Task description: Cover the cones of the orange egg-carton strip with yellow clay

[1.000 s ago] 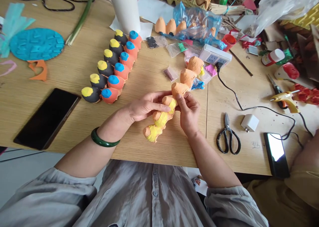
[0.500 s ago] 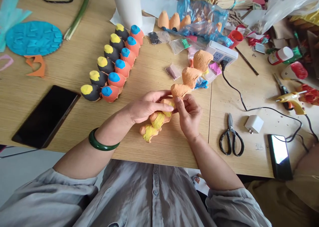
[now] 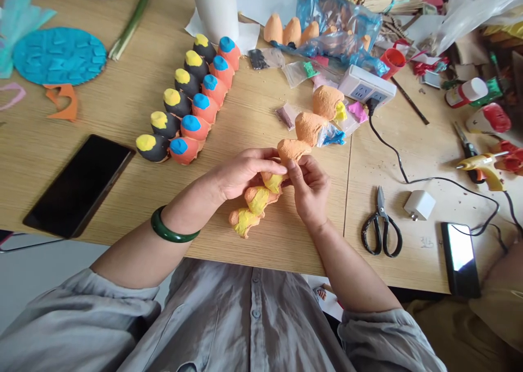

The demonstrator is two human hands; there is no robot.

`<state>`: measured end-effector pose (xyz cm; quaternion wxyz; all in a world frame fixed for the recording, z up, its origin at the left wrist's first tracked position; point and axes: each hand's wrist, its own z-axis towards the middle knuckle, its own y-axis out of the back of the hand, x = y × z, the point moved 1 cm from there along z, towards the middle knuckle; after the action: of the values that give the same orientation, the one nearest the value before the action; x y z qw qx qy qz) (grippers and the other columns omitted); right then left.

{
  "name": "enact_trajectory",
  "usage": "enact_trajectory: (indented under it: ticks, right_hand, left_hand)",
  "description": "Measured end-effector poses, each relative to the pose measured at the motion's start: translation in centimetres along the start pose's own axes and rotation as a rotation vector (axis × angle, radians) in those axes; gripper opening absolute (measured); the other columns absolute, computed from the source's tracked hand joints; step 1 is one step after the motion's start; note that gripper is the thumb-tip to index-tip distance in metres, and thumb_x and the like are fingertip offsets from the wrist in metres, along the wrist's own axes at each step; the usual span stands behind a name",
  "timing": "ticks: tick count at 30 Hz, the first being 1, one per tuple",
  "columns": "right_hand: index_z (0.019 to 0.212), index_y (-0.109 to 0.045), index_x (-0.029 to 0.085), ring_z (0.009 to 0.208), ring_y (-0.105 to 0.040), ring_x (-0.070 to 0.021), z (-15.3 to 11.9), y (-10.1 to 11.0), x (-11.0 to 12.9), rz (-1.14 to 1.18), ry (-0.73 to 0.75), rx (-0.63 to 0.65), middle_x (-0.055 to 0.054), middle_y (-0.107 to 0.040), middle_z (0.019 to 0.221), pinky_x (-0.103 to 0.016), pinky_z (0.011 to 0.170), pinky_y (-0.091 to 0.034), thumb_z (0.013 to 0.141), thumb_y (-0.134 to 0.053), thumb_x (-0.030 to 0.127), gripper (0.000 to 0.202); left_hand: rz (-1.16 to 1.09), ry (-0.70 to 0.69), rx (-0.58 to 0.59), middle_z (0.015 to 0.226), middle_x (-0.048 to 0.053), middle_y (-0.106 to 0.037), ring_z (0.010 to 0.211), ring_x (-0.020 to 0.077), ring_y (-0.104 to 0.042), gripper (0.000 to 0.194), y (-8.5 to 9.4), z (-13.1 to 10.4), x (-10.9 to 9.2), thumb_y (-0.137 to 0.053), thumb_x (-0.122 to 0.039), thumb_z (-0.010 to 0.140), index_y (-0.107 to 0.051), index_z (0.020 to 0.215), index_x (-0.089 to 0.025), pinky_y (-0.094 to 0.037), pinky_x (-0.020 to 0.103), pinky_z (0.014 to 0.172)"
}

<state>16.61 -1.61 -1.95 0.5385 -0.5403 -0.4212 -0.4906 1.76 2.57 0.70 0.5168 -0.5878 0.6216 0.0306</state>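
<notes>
Between my hands is an orange egg-carton strip (image 3: 309, 128), a row of cups running away from me to the upper right. Yellow clay covers part of the cups at its near end; the far cups are bare. My left hand (image 3: 249, 173) grips the strip around its middle, fingers going behind it and thumb lying across a cup. With thumb and bent fingers, my right hand (image 3: 308, 187) pinches the strip's right edge just beside the left thumb. To the left stand black cups with yellow tops (image 3: 177, 102) and orange-red cups with blue tops (image 3: 201, 108), in two rows.
Scissors (image 3: 381, 225), a white charger (image 3: 419, 205) and a phone (image 3: 461, 257) lie to the right. A power strip (image 3: 366, 87) with a black cord is beyond the carton strip. A dark tablet (image 3: 79, 186) lies at left; a glue gun (image 3: 484, 168) is far right.
The view has shifted slightly. The far end of the carton strip has swung a little to the left, showing more of the yellow and blue packets. Both hands keep hold.
</notes>
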Motion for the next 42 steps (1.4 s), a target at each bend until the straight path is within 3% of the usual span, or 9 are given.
enact_trajectory:
  ticks: [6, 18, 30, 37, 42]
  right_hand:
    - [0.083, -0.066, 0.023, 0.057, -0.064, -0.0104, 0.5, 0.3, 0.1, -0.001, -0.005, -0.037, 0.004, -0.066, 0.07, -0.024, 0.053, -0.06, 0.085, -0.078, 0.06, 0.039]
    - [0.082, -0.065, 0.022, 0.054, -0.058, -0.0087, 1.0, 1.0, -0.6, 0.021, -0.116, -0.067, 0.004, -0.066, 0.07, -0.022, 0.052, -0.055, 0.083, -0.08, 0.061, 0.042]
    - [0.074, -0.061, 0.021, 0.047, -0.05, -0.0066, 1.4, 0.9, -0.7, 0.108, -0.229, -0.107, 0.007, -0.057, 0.058, -0.02, 0.044, -0.043, 0.079, -0.083, 0.057, 0.043]
    - [0.078, -0.063, 0.021, 0.052, -0.05, -0.0068, 1.8, 1.5, -0.8, 0.133, -0.244, -0.143, 0.006, -0.059, 0.062, -0.02, 0.048, -0.043, 0.079, -0.084, 0.056, 0.04]
    - [0.077, -0.061, 0.022, 0.051, -0.051, -0.0072, 2.0, 1.6, -0.7, 0.1, -0.21, -0.141, 0.006, -0.058, 0.061, -0.021, 0.047, -0.044, 0.079, -0.082, 0.059, 0.043]
  left_hand:
    - [-0.039, -0.022, 0.146, 0.079, 0.003, -0.065, 0.066, 0.0157, -0.06, 0.029, -0.2, 0.0, -0.1, -0.082, -0.032, 0.077, -0.072, 0.099, -0.016, -0.052, 0.026, 0.056]
    - [0.065, -0.041, 0.108, 0.089, 0.003, -0.069, 0.082, 0.017, -0.067, 0.037, -0.2, 0.2, 0.0, -0.078, -0.02, 0.076, -0.068, 0.112, -0.016, -0.055, 0.026, 0.069]
    - [0.207, -0.088, 0.134, 0.077, 0.002, -0.07, 0.076, 0.0174, -0.069, 0.042, 0.6, 0.5, 0.2, -0.091, -0.035, 0.075, -0.072, 0.106, -0.014, -0.057, 0.026, 0.07]
    - [0.359, -0.201, 0.124, 0.107, 0.009, -0.076, 0.101, 0.0233, -0.073, 0.047, 0.6, 0.5, 0.2, -0.086, -0.027, 0.079, -0.071, 0.121, -0.012, -0.061, 0.033, 0.086]
    - [0.274, -0.172, 0.105, 0.106, 0.008, -0.078, 0.105, 0.0233, -0.074, 0.05, 0.5, 0.4, 0.0, -0.087, -0.024, 0.077, -0.073, 0.124, -0.013, -0.06, 0.032, 0.092]
